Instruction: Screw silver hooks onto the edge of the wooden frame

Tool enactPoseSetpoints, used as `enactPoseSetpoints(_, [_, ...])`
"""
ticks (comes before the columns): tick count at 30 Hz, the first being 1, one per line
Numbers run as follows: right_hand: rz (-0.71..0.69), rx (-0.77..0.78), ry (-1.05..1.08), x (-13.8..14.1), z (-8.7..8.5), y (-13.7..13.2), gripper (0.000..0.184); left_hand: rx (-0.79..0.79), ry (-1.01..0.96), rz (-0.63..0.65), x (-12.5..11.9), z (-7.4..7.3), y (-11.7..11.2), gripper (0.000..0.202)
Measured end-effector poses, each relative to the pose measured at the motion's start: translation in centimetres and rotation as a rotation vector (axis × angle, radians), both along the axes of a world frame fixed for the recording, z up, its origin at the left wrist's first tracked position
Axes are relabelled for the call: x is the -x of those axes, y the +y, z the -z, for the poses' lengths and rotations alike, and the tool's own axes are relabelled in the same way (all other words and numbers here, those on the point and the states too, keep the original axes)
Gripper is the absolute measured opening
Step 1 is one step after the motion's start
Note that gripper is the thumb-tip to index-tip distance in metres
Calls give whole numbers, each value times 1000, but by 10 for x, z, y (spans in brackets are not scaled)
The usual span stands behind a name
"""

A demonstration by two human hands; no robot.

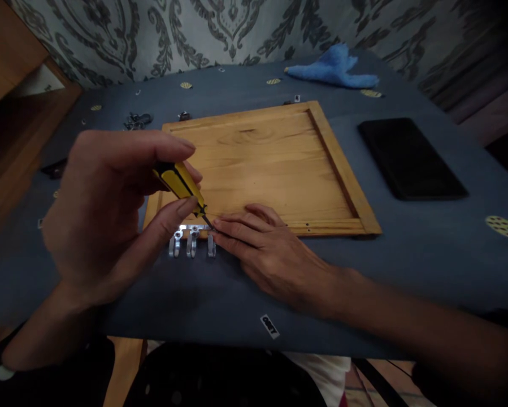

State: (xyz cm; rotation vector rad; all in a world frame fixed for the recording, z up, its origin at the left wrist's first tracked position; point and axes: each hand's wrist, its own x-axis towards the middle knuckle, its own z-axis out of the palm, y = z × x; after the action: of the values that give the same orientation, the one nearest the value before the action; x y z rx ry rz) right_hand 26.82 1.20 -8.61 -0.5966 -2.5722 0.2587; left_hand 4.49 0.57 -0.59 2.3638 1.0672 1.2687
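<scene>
My left hand point(105, 198) is closed around the handle of a yellow and black screwdriver point(179, 182). The screwdriver tilts down to the right, its tip at a shiny metal hook rail point(190, 228) along the near edge of a framed wooden board point(254, 164). Several curved hooks stick out from the rail over the board's edge. My right hand point(274, 254) lies across that edge, fingertips pressed on the rail beside the screwdriver tip. It hides the rail's right part. Small holes show in the board's near edge, right of this hand.
Small dark metal pieces point(138, 120) lie behind the board at the left. A black tablet-like slab point(411, 158) rests on the right of the blue tablecloth point(321, 294). Toward the back is a crumpled blue cloth point(334, 68). Wooden furniture point(20, 51) borders the left side.
</scene>
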Motion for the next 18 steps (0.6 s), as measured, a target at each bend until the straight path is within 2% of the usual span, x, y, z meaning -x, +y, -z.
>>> enactPoseSetpoints(6, [6, -42, 32, 0, 2, 1, 40, -100, 23, -113, 5, 4, 0, 62])
enactPoseSetpoints(10, [1, -47, 38, 0, 2, 1, 39, -42, -30, -139, 5, 7, -3, 60])
enactPoseSetpoints(18, [-1, -39, 36, 0, 4, 1, 38, 62, -120, -63, -2, 0, -4, 45])
